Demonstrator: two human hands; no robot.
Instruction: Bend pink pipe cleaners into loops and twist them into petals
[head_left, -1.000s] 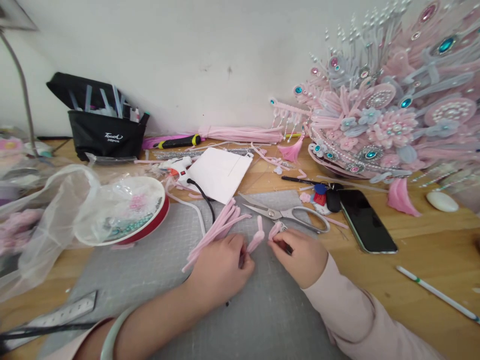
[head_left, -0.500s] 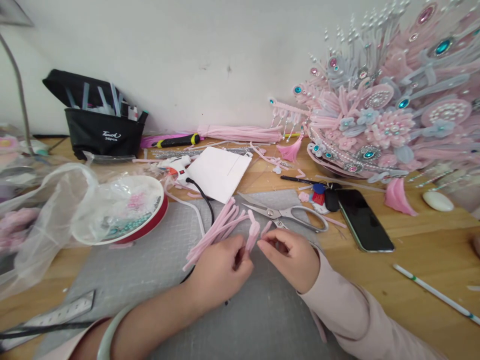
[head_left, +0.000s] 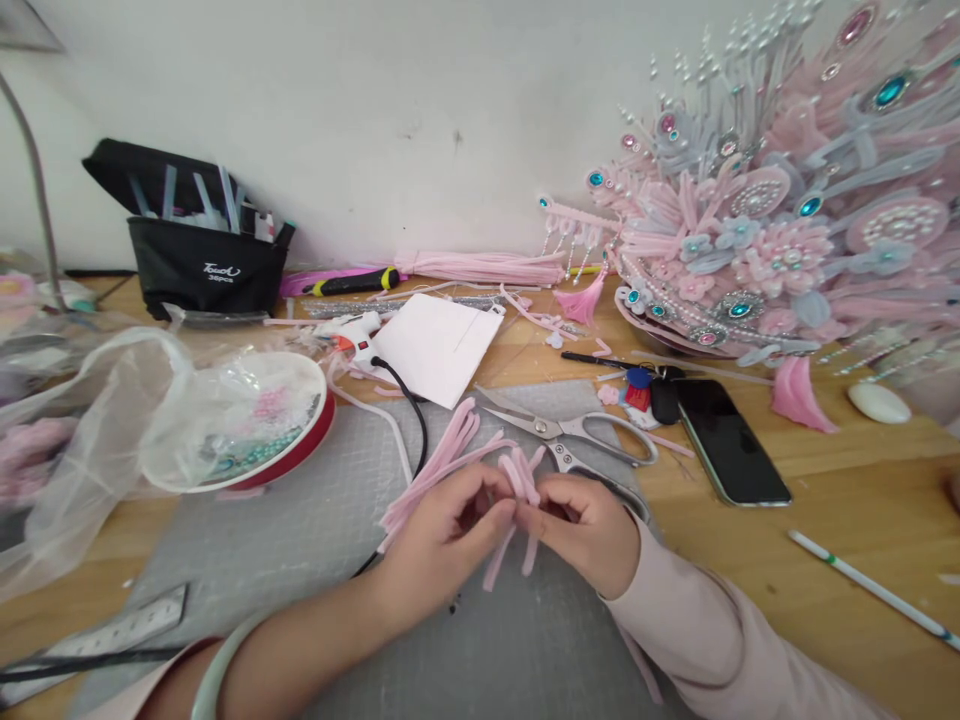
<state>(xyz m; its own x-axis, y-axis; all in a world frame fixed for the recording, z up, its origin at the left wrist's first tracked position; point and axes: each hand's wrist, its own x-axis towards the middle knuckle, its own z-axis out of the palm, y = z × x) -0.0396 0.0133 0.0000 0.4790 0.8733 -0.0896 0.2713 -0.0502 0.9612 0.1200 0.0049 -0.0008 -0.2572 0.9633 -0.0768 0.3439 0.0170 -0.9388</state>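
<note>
Above the grey cutting mat (head_left: 330,640), my left hand (head_left: 450,530) and my right hand (head_left: 589,530) meet, each pinching one side of a small looped piece of pink fuzzy stems (head_left: 519,472). Two stem ends hang below the fingertips. A bundle of pink fuzzy stems (head_left: 435,465) lies behind and left of my left hand, partly covered by it. Open scissors (head_left: 559,430) rest just beyond my right hand, their lower handle partly hidden by it.
A white-and-red round tray (head_left: 300,455) of beads sits left, near a glue gun (head_left: 360,335) and a white card (head_left: 439,345). Behind is a black pouch (head_left: 210,270). On the right are a phone (head_left: 731,440), a white-green stick (head_left: 870,585) and a large beaded pink headpiece (head_left: 750,230).
My hands have come together around the pink piece. It now shows several loops on top and two ends below, where before it stood upright in my left hand.
</note>
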